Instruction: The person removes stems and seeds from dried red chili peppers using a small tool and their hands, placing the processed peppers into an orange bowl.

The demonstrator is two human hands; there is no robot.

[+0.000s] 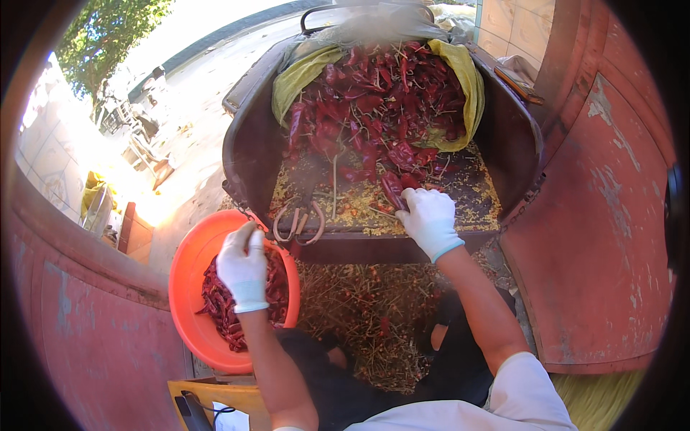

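My right hand [430,220], in a white knit glove, grips the near end of a dried red chili pepper [393,188] at the front of the cart bed [458,210]. Over the orange plastic basin [186,301] is my left hand [242,264], gloved too, its fingertips bent close together near the rim. Whether anything small sits between them cannot be made out. Dark red chili pieces [223,318] partly fill the basin below. Scissors [299,223] with wrapped handles lie at the bed's front edge. Beyond them, a yellow woven sack [471,91] spills a heap of dried chilies [372,102].
Yellow seeds [350,207] are scattered over the cart bed. Chili stems [372,328] cover the ground between my legs. Red door panels [598,226] flank me, and chains [520,213] hang at the cart's front corners. A wooden stool or box [215,385] stands at lower left.
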